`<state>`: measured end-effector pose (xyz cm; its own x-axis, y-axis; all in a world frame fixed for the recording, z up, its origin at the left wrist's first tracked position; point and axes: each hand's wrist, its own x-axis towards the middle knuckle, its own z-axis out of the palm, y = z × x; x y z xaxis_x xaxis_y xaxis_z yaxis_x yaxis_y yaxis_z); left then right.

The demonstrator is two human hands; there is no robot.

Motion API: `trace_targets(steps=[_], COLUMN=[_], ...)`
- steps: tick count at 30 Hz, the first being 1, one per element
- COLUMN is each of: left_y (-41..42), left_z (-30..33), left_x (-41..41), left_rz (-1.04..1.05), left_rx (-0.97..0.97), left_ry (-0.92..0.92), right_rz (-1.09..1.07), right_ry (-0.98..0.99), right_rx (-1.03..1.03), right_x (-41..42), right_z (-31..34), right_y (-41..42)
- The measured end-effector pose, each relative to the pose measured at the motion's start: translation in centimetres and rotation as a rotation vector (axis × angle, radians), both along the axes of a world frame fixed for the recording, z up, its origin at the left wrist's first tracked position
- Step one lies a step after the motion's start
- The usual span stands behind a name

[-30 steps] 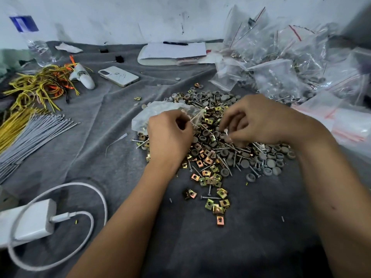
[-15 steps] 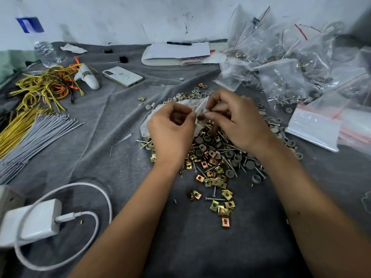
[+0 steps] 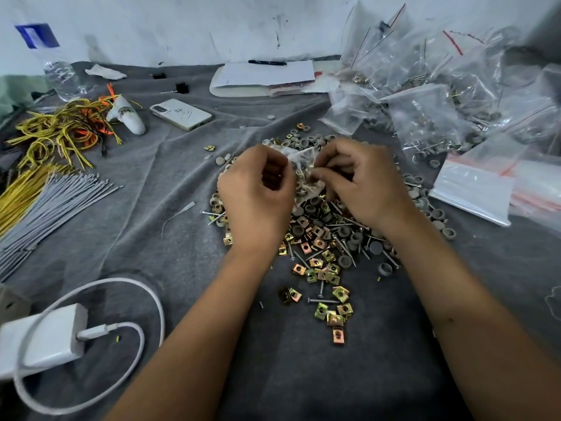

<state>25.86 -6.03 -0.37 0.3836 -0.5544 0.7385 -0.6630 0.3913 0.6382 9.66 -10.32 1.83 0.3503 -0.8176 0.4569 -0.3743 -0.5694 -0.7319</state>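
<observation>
A heap of small hardware point(image 3: 321, 241) lies on the grey cloth: brass-coloured clip nuts, screws and grey round caps. Above the heap's far part, both hands hold a small clear plastic bag point(image 3: 303, 177) between them. My left hand point(image 3: 258, 192) pinches the bag's left edge with curled fingers. My right hand point(image 3: 361, 180) pinches its right edge at the opening. Some small pieces show inside the bag; its lower part hangs over the heap.
Filled clear bags point(image 3: 425, 95) are piled at the back right, with a stack of flat zip bags point(image 3: 476, 186) on the right. A phone point(image 3: 180, 113), notepad with pen point(image 3: 264, 74), yellow wires point(image 3: 57, 129), grey ties point(image 3: 51, 208), a bottle point(image 3: 57, 71) and a white charger point(image 3: 45, 338) lie to the left.
My right hand left the heap and came up to the bag beside my left hand. Both hands now hold the bag, raised a little above the pile.
</observation>
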Motion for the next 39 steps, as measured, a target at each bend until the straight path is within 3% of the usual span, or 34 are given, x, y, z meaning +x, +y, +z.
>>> trace_targets(steps=[4,11,16,21,26,28,33,39], left_y=[-0.2,-0.3,-0.2,-0.1,-0.4,-0.4,-0.3,-0.3], left_z=[-0.2,-0.5,-0.3,-0.3,-0.3,-0.3,-0.1,-0.1], left_x=[0.1,-0.3,-0.4,-0.5,-0.4,-0.4,-0.3,-0.4], left_rz=[0.009,-0.05,-0.056,-0.077,-0.105,-0.116,-0.091,-0.067], left_rx=[0.028,0.093,0.131,0.164,0.172,0.174,0.09,0.06], left_ry=[-0.029,-0.066,-0.077,-0.044,0.005,0.048,0.251,0.195], right_rz=[-0.011,0.241,0.224,0.199,0.044,0.072,0.068,0.035], right_ry=[-0.084,0.709,0.863,0.745,0.274,0.236,0.358,0.123], right_rx=[0.02,0.317,0.351,0.284,0.04,0.008,-0.05,0.056], right_x=[-2.3,-4.9,-3.8,-4.1,-2.0,-0.6,0.4,0.4], right_z=[1.4,3.6,2.8,3.7,3.2,2.4,0.4,0.3], right_y=[-0.2,-0.4,0.1,0.1,-0.2,-0.2,-0.8,-0.9])
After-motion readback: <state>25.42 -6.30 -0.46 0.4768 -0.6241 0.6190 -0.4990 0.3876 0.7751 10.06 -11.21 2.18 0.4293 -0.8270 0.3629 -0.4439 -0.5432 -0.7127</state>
